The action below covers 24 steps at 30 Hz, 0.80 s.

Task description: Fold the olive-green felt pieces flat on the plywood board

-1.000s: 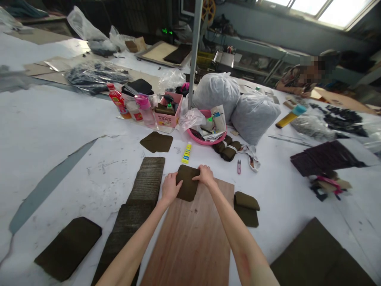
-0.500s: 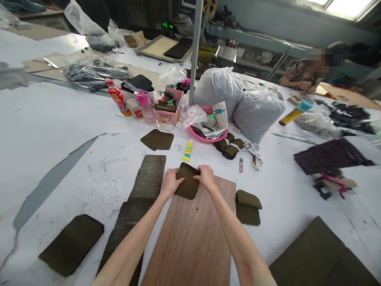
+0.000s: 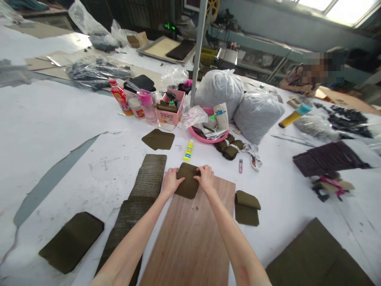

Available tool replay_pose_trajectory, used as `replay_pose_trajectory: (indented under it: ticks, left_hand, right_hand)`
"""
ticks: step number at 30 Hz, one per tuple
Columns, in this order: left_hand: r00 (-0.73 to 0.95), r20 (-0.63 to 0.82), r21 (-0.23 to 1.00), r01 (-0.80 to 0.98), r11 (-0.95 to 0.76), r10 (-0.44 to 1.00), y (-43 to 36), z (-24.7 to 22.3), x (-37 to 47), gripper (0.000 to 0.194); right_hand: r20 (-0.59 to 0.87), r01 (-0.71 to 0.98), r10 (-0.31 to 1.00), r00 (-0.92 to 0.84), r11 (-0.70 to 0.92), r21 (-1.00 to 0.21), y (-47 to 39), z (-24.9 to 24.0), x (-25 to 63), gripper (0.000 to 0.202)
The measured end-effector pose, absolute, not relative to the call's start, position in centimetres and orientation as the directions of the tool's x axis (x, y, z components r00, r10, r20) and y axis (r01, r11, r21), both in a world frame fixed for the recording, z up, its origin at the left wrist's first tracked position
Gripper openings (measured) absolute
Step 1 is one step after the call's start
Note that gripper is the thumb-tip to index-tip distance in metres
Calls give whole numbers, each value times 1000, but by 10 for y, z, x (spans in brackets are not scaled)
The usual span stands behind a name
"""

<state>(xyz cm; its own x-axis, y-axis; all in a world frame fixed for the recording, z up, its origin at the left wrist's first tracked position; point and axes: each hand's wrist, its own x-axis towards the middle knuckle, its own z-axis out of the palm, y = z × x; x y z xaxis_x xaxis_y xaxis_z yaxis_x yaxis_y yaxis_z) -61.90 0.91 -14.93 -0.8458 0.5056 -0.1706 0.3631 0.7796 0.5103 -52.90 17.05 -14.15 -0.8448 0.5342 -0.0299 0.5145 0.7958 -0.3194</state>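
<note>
Head view: olive fabric piece flat at the far edge of the wooden board, overhanging that edge slightly toward the white table. Left hand pressed on its left side, fingers curled over the cloth; right hand pressed on its right side, fingertips bent down onto the top fold (whether pinching a seam or only flattening, cannot tell). Both bare forearms reaching up over the board from the near edge.

Just left of the board, a long stack of dark ribbed pieces; just right, two folded olive pieces. Beyond the cloth, a yellow glue tube, then a pink basin of odds and ends, small snips and rolled olive bundles. Another person seated at the far right corner.

Likely trouble: cloth sliding off the board's far edge if pushed unevenly, since part already hangs past it; a crooked fold if one hand presses ahead of the other; glue tube close enough to be knocked by a forward push.
</note>
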Motion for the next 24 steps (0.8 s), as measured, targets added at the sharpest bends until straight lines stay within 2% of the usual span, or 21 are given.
replay_pose_trajectory:
  ticks: [4, 9, 24]
  left_hand:
    - [-847, -177, 508, 358, 783, 502, 9, -149, -618, 49]
    - [-848, -180, 517, 350, 781, 499, 9, -146, -618, 48]
    - [-852, -183, 514, 343, 786, 491, 10, -145, -617, 48]
  right_hand:
    - [-2, 520, 547, -837, 795, -313, 168, -140, -528, 36]
    - [-71, 534, 543, -837, 780, -327, 169, -140, -526, 29]
    - [-99, 522, 518, -850, 797, -305, 170, -135, -532, 28]
